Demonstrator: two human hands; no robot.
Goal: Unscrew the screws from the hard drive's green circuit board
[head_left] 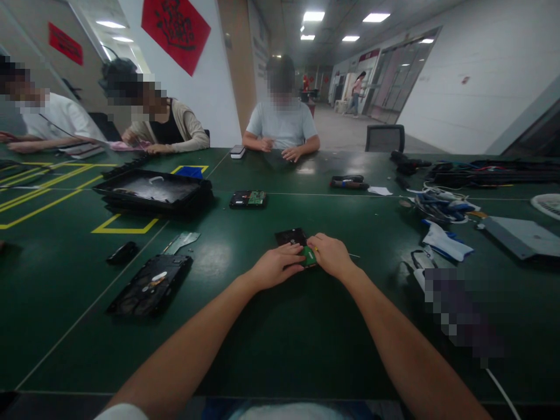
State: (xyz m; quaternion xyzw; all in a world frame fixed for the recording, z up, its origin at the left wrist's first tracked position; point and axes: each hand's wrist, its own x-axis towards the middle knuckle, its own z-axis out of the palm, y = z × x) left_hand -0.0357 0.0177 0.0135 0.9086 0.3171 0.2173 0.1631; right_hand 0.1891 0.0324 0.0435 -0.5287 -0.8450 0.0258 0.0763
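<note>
A hard drive (pixel 291 236) with a black casing and a green circuit board lies on the table in front of me. My left hand (pixel 280 265) grips its left and near side, fingers across the top and thumb by the near edge. At the drive's right side, my right hand (pixel 330 254) is closed, its fingertips by the green board. A bit of yellow shows between those fingers, and a thin light rod (pixel 355 255) sticks out to the right of the hand. The fingers hide most of this slim tool, so its exact kind is unclear.
Another hard drive (pixel 248 199) lies farther back. To the left are an opened black casing (pixel 151 283), a small black part (pixel 122 253) and stacked black trays (pixel 153 189). Gloves (pixel 446 240), cables and a grey metal box (pixel 522 236) lie right. A person (pixel 282 125) sits opposite.
</note>
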